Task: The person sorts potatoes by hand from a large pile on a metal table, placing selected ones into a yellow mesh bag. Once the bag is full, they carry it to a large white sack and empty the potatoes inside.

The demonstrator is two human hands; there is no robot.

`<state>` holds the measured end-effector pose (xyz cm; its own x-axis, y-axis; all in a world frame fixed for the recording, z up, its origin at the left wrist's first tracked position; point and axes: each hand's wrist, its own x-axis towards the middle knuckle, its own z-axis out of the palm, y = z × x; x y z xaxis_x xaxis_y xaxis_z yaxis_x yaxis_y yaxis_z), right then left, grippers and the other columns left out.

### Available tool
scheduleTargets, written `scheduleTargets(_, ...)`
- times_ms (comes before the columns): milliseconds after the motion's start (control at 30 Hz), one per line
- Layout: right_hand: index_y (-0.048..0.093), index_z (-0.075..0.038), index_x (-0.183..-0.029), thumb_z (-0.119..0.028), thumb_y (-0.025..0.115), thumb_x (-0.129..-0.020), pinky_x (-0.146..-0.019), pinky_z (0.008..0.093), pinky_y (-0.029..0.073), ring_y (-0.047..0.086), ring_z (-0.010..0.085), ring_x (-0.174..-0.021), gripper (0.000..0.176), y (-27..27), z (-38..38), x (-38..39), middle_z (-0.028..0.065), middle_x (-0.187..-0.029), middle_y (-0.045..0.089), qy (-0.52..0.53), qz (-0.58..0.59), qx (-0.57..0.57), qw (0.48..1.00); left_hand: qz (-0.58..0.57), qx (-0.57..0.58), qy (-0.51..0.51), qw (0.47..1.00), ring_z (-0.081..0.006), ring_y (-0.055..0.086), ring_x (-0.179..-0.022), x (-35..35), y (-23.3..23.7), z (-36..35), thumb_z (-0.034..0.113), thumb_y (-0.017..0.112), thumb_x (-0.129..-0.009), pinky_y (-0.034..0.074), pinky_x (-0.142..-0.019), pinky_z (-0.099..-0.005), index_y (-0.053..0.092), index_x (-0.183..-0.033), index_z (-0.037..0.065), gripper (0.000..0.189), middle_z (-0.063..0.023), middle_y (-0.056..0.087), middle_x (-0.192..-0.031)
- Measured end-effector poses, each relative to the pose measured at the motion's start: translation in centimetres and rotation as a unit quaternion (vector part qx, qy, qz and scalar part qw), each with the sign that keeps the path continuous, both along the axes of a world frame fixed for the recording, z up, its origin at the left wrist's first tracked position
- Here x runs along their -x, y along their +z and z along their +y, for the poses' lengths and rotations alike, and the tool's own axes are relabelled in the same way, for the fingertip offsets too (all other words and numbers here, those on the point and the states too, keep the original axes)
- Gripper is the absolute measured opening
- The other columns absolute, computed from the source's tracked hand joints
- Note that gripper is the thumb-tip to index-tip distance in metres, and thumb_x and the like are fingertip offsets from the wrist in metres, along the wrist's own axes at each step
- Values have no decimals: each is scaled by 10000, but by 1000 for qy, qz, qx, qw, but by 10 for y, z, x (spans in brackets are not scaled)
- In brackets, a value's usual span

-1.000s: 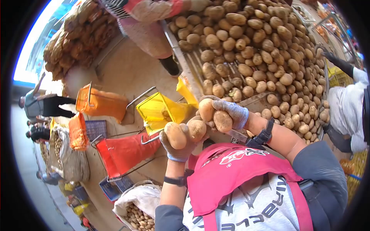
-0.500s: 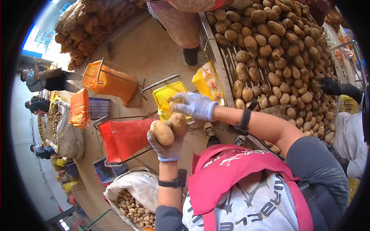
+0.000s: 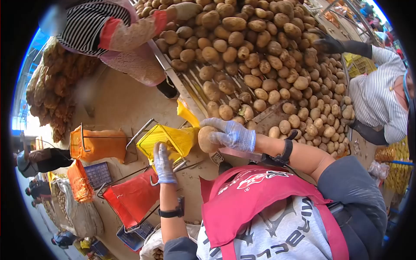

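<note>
My right hand (image 3: pixel 229 134), in a light glove, is closed round a large potato (image 3: pixel 207 139) just right of the yellow mesh bag (image 3: pixel 182 141). My left hand (image 3: pixel 164 164), gloved too, is over the front edge of that bag, which hangs on a metal frame. Its fingers point up and are apart, with nothing seen in them; the palm side is partly hidden. Many potatoes (image 3: pixel 268 60) lie on the slatted table (image 3: pixel 190 89) beyond my right hand.
A red bag (image 3: pixel 132 197) and an orange bag (image 3: pixel 102 145) hang on frames at the left. Blue crates (image 3: pixel 97 175) stand near them. A co-worker in stripes (image 3: pixel 108 30) leans at the table's far side; another (image 3: pixel 375 93) reaches in from the right.
The view has turned toward the potato table. My left hand has let go of its two potatoes and is now at the yellow bag. My right hand now holds one large potato.
</note>
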<state>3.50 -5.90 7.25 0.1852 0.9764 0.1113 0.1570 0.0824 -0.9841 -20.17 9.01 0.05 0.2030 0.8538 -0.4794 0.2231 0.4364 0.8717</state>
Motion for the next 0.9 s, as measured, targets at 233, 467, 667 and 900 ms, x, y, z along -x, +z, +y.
scheduleTargets(233,581,-79,-1007,-234,495,-896,-643,428,482,604,369,-744,209,20,-56,-32,178,-811,636,-111,-242,31,964,-227,148,-128,954,-163,597,-896,-146,46,-136,569,429,-899,508,-744,-295,560,-1136,69,568,-78,615,-1033)
scheduleTargets(467,584,-47,-1035,-206,495,-899,-684,406,489,619,342,-821,227,53,-117,-63,186,-918,635,-115,-145,123,975,-139,104,-203,964,-155,595,-864,-176,58,-175,587,375,-912,499,-689,-288,567,-1103,74,581,-64,605,-982)
scheduleTargets(667,558,-35,-892,-242,453,-918,-649,448,457,585,389,-743,234,19,-147,-81,204,-749,611,-138,-235,84,958,-150,0,-207,967,-181,566,-987,-199,60,-212,509,366,-948,449,-884,-293,540,-1162,29,554,-72,590,-1083)
scheduleTargets(900,504,-59,-1236,-285,616,-822,-873,353,439,566,305,-1011,485,55,-164,-95,177,-1095,580,-61,-234,79,967,-302,430,-140,839,-276,554,-1057,-209,99,-216,733,367,-810,465,-918,-412,443,-1264,88,792,-124,543,-1191)
